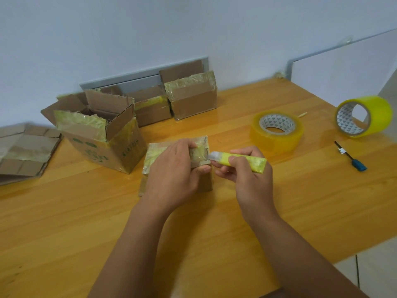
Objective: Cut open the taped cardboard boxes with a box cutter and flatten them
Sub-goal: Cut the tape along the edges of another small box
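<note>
In the head view, a small taped cardboard box (178,166) stands on the wooden table (107,211) near the middle of the frame. The left hand (174,175) lies over the top of this box, with the fingers curled over its far upper edge and the thumb pressed on the near right corner, so the hand grips the box. Just to the right, the right hand (242,168) holds a yellow box cutter (240,162); the fingers and thumb are closed around its body. The pale front end of the cutter points to the left and touches the right upper edge of the small box, close to the left thumb. I cannot tell if a blade is out, because this end is blurred. In the left part of the frame, beside the small box, a bigger open box (101,134) with green print stands with its flaps up. At the far left edge lies a flattened piece of cardboard (23,151). Behind, along the white wall (150,29), two more taped boxes (176,100) stand side by side. In the right part of the frame, one roll of clear yellow tape (277,131) lies flat on the table, and a second tape roll (363,116) stands on its edge near the upper right. Below that roll lies a thin black tool with a blue end (352,157).
</note>
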{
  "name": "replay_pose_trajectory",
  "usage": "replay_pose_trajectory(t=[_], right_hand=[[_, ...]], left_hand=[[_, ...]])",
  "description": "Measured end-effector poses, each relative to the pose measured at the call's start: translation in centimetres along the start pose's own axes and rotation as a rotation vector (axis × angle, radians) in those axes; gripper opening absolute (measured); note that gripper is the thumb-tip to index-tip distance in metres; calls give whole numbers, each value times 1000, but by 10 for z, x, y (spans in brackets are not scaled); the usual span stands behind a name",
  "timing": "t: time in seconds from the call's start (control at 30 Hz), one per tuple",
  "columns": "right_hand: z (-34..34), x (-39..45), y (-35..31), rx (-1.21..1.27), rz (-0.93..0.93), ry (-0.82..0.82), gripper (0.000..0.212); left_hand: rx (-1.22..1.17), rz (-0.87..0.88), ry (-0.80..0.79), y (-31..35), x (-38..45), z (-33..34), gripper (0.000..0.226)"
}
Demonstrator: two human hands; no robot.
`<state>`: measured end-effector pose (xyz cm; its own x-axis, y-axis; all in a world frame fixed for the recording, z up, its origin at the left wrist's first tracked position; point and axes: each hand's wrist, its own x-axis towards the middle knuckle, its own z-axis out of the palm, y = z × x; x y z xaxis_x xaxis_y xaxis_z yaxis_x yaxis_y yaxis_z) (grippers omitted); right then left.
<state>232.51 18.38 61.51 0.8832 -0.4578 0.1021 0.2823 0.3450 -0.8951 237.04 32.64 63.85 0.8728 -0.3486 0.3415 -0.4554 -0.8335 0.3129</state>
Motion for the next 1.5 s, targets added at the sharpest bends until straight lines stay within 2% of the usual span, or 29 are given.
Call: replay_pose_trajectory(t=[0.23,0.43,0.57,0.67,0.8,1.0,1.1,1.2,1.27,1.37,1.43,1.5], right_hand=[[1,2,2,-12,16,-17,9],[-7,-1,0,-28,-58,0,23],[-9,3,-1,67,-82,90,10],[-7,5,2,40,-110,133,11],[-8,4,8,-95,-246,55,13],[-7,-1,10,-354,-364,-150,14],[-10,-2,7,-331,-367,-136,14],[-10,-7,8,-331,-403,-207,14],[-6,-10,12,-378,-451,-247,15],[-6,-6,13,-323,-464,-172,16],[-8,-3,13,-284,-462,-114,15],[-9,-2,13,-276,-451,-89,14]], left_hand=[[-16,4,-1,0,1,-1,52],[-31,-7,-18,1,2,-4,52],[-90,20,-63,0,3,-11,51],[-220,-3,-116,1,6,-18,55],[-331,78,-165,2,3,-23,44],[-200,229,-270,-7,-5,-30,26],[-215,161,-294,-7,-16,-37,23],[-258,3,-353,-11,-26,-45,47],[-266,-99,-393,-15,-28,-49,53],[-256,-235,-289,-13,-26,-47,39],[-135,-281,-184,-8,-23,-41,47],[-83,-271,-165,-3,-19,-38,48]])
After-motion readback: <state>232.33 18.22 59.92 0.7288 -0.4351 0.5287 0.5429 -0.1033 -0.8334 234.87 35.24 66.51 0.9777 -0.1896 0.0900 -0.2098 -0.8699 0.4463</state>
